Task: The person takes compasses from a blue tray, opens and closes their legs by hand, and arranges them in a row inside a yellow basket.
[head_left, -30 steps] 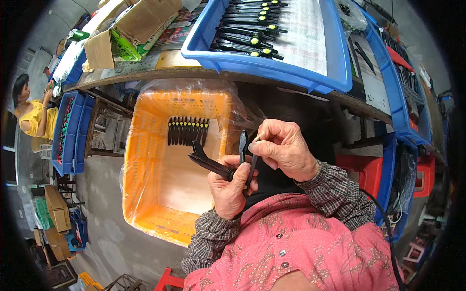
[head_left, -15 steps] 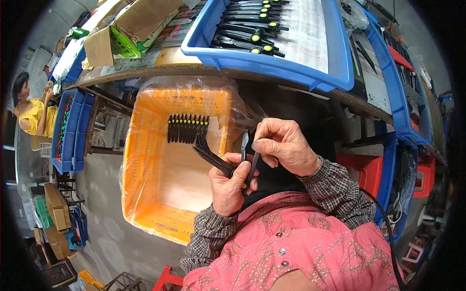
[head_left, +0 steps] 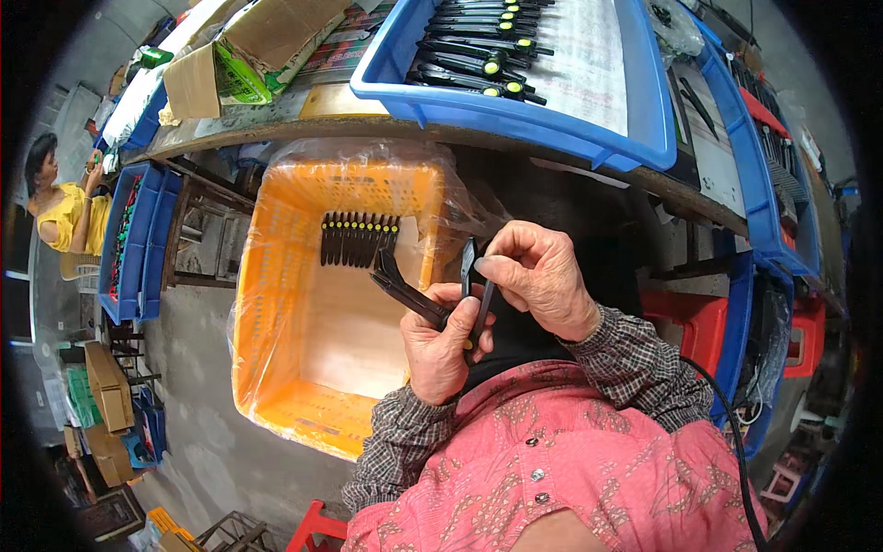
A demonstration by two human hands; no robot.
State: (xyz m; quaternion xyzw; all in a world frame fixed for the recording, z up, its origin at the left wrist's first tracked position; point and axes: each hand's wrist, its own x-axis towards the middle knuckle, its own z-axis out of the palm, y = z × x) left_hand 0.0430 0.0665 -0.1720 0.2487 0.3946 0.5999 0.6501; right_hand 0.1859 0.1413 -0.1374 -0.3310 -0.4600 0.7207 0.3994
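Observation:
My left hand (head_left: 434,361) is closed around a black plier-like tool (head_left: 410,300) with a bent, spread end pointing left. A flat dark blade-like part (head_left: 468,261) stands up from my left fingers, with a slim dark strip (head_left: 484,305) beside it. My right hand (head_left: 548,287) pinches the upper end of that strip between thumb and fingers. Whether strip and blade belong to the same tool is hidden by my fingers. Below and left, an orange crate (head_left: 260,313) holds a neat row of black tools (head_left: 354,241) with yellow round pivots.
A blue tray (head_left: 515,124) on the workbench (head_left: 276,132) carries more black tools (head_left: 487,51) with yellow pivots. Clear plastic lines the orange crate. Red stools (head_left: 676,322) and blue bins stand at right. A person in yellow (head_left: 74,216) sits at far left.
The view has shifted slightly. Both hands keep their holds, with the right fingers still at the upper end of the dark strip.

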